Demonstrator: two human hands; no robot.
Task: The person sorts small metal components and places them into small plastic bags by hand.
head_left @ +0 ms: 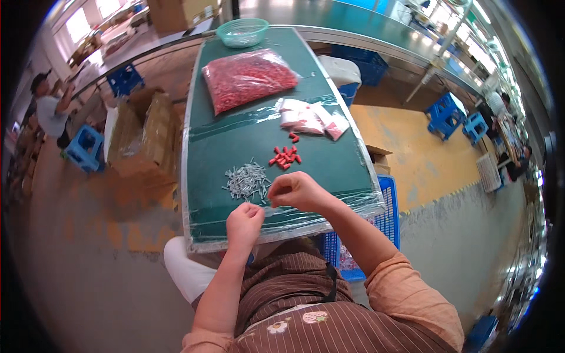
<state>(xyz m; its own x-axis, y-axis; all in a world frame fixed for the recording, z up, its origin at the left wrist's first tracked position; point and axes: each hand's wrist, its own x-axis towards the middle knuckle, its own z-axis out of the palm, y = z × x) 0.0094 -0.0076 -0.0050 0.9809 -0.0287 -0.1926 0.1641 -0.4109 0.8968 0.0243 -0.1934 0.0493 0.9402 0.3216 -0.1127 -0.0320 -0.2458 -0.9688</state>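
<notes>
Both of my hands are at the near edge of a green-topped table (218, 147). My left hand (243, 225) is closed in a pinch, thumb against fingers; what it holds is too small to make out. Just right of it, my right hand (299, 192) curls with thumb and fingers drawn together, and its contents are hidden. A faint clear glint shows between the two hands. Right beyond them lies a loose pile of small grey screw-like pieces (244, 179). Several short red plugs (285, 157) lie farther back, near my right hand.
Small filled clear bags (309, 119) lie at the table's right side. Behind them rests a large clear bag of red pieces (250, 76), then a green basket (242, 32). A blue crate (385, 220) stands below the right edge; a cardboard box (141, 138) stands left.
</notes>
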